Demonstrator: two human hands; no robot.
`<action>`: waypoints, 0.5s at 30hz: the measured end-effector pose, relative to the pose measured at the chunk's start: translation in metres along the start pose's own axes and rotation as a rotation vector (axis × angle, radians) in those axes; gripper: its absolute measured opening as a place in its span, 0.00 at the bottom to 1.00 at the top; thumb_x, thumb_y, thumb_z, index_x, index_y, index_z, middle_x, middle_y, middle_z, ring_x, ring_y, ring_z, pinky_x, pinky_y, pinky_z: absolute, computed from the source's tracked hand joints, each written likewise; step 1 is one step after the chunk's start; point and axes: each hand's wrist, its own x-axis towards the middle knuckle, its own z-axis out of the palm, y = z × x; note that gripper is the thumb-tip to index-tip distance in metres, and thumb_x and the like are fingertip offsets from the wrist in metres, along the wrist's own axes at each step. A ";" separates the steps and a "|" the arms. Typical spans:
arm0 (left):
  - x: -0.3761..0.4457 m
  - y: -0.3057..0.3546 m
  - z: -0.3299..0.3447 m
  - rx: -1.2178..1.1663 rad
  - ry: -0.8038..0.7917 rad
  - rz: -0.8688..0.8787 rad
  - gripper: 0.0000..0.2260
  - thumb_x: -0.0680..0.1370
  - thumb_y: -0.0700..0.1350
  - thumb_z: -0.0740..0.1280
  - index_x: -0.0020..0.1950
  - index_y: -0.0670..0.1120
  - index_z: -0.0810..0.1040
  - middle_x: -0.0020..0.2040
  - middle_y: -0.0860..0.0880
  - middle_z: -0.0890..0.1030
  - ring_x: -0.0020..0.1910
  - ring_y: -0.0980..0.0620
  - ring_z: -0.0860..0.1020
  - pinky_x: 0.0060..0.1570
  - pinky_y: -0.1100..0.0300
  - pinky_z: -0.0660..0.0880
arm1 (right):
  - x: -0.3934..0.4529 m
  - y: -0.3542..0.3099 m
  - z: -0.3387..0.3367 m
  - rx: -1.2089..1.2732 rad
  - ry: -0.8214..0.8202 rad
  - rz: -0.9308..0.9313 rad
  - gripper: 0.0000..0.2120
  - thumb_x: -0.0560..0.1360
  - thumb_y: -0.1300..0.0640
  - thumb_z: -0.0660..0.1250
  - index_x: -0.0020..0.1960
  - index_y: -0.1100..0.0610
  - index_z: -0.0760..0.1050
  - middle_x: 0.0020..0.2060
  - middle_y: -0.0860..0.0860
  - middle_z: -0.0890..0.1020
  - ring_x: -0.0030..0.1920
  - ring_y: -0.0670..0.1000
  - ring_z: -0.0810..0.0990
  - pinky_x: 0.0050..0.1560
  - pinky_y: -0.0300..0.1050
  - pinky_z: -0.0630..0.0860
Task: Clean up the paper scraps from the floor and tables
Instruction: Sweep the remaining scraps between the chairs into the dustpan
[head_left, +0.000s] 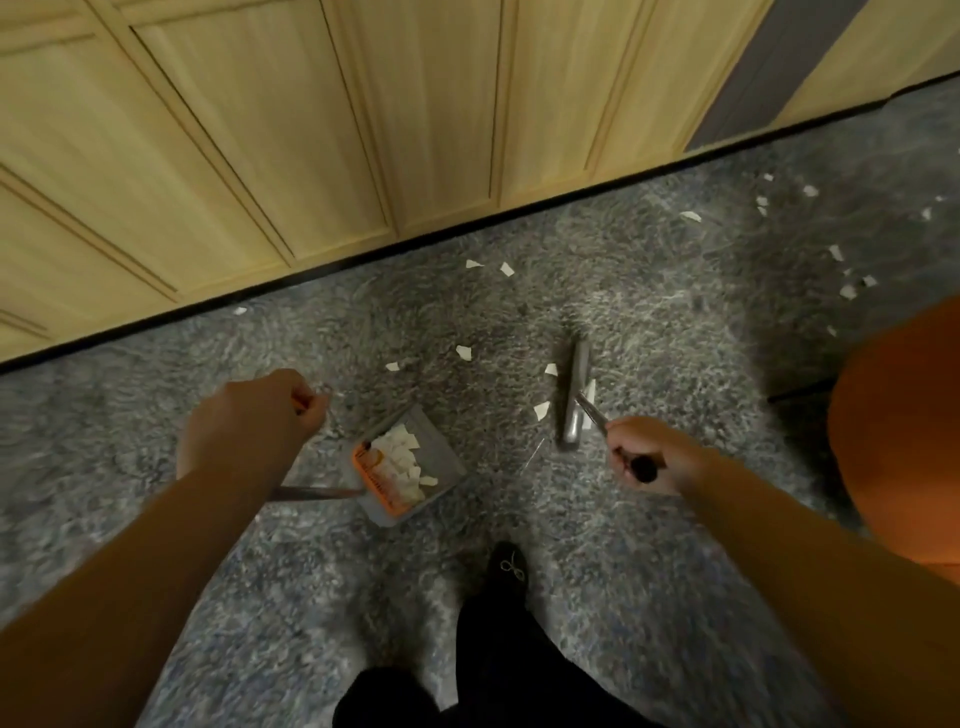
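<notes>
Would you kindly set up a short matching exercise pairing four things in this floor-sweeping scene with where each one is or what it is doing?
Things:
1. dustpan
2. broom head
3. left hand
4. right hand

States:
A. grips the broom handle
B. lies on the carpet among loose scraps
C. holds a pile of white paper scraps
D. grips the dustpan's long handle

Pairs: 1-C, 2-B, 3-D, 4-A
</notes>
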 end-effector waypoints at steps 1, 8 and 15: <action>0.001 -0.003 0.000 -0.006 -0.016 -0.026 0.17 0.74 0.63 0.66 0.32 0.59 0.64 0.22 0.57 0.67 0.20 0.57 0.65 0.22 0.70 0.58 | 0.004 -0.010 0.003 -0.014 -0.016 0.017 0.09 0.77 0.68 0.52 0.51 0.61 0.69 0.31 0.56 0.69 0.25 0.48 0.67 0.18 0.34 0.63; -0.003 -0.031 -0.008 -0.086 -0.026 -0.184 0.12 0.74 0.62 0.66 0.34 0.60 0.69 0.25 0.58 0.69 0.24 0.57 0.66 0.26 0.67 0.61 | 0.018 -0.050 0.045 -0.184 -0.101 0.067 0.22 0.79 0.66 0.53 0.71 0.56 0.62 0.34 0.55 0.70 0.27 0.48 0.68 0.21 0.35 0.64; -0.024 -0.072 -0.018 -0.142 -0.036 -0.307 0.10 0.75 0.60 0.66 0.36 0.59 0.71 0.27 0.57 0.71 0.25 0.58 0.66 0.26 0.66 0.61 | 0.024 -0.074 0.106 -0.326 -0.158 0.000 0.23 0.78 0.66 0.54 0.73 0.56 0.61 0.38 0.56 0.72 0.28 0.49 0.71 0.23 0.37 0.65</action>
